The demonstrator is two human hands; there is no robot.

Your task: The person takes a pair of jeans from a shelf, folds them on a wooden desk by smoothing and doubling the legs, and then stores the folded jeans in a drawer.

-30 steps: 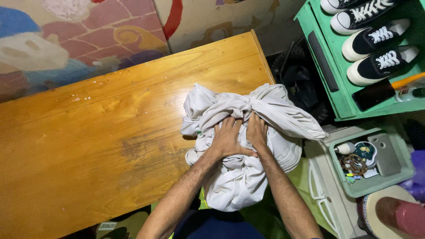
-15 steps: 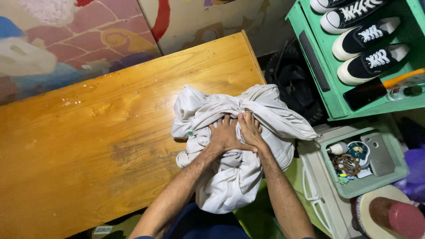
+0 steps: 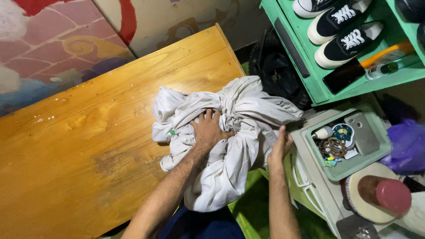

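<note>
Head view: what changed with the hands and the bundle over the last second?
The right hand left the top of the knotted grey-white cloth bundle and moved to its right side, palm against it. The left hand stays pressed on top. The bundle remains on the edge of the orange wooden table.

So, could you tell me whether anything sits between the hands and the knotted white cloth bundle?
Nothing visible does. The left hand presses directly on the white cloth bundle, and the right hand rests against its right side at the wooden table edge.
</note>
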